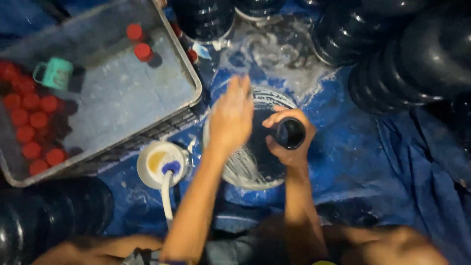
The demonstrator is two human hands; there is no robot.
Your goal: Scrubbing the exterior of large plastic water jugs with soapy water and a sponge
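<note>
My right hand [288,149] grips the round neck of a black container [290,132], its open mouth facing up at me. The container rests in a round basin [235,172] with soapy foam on a blue tarp. Just to the left, my left hand [231,117] hovers blurred over the basin's left side, fingers stretched out flat and wet with foam, nothing visible in it. The container's body under the hands is dark and hard to make out.
A grey tray [147,93] at upper left holds several red caps [30,120] and a teal mug [55,72]. A small white bowl [158,164] with yellow liquid and a white-handled tool sits beside the basin. Black containers [407,59] pile up at top right and bottom left.
</note>
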